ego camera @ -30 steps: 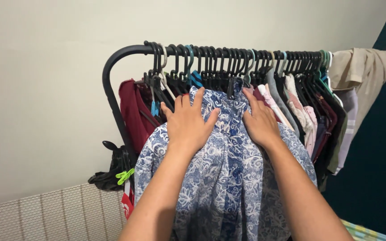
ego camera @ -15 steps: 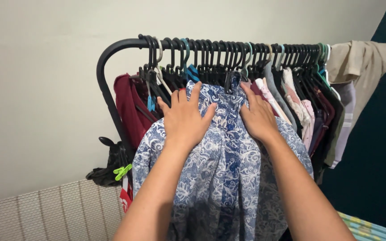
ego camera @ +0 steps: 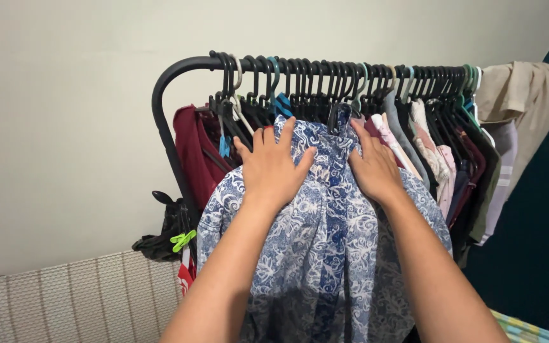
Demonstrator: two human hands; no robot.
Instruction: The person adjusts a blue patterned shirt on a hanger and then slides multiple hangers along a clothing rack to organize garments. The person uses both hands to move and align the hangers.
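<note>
A blue and white patterned shirt (ego camera: 325, 254) hangs on a black hanger from a black clothes rail (ego camera: 179, 68), facing me. My left hand (ego camera: 273, 166) lies flat on its left shoulder with the fingers spread. On the right shoulder rests my right hand (ego camera: 374, 166), its fingers reaching up to the collar by the hanger hook. Neither hand grips the cloth.
The rail is packed with several hangers and garments: a dark red one (ego camera: 193, 152) at the left, pink and dark ones (ego camera: 443, 165) at the right, a beige cloth (ego camera: 525, 95) draped over the right end. Black bags with a green clip (ego camera: 182, 240) hang low left. A woven panel (ego camera: 77, 298) leans on the wall.
Both hands stay flat on the shirt's shoulders. The view has shifted slightly, so the rail sits a little further right in frame.
</note>
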